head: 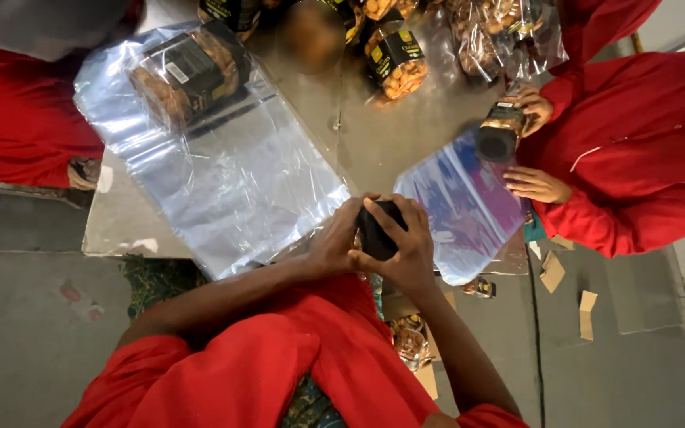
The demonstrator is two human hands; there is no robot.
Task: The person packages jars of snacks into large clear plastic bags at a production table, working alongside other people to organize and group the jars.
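**Both hands clamped on a black-lidded jar**

Fingers of the left hand (pixel 333 238) and right hand (pixel 407 242) wrapped together around a jar (pixel 377 230), gripping its black lid at the table's (pixel 120 226) near edge. Clear plastic sheets (pixel 239 170) lay on either side. Across the table, a co-worker's hands (pixel 534 184) held another jar (pixel 499 131).

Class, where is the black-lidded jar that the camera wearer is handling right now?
In the head view, the jar sits low centre, clasped between the left hand and right hand, at the table's near edge between two clear plastic bags.
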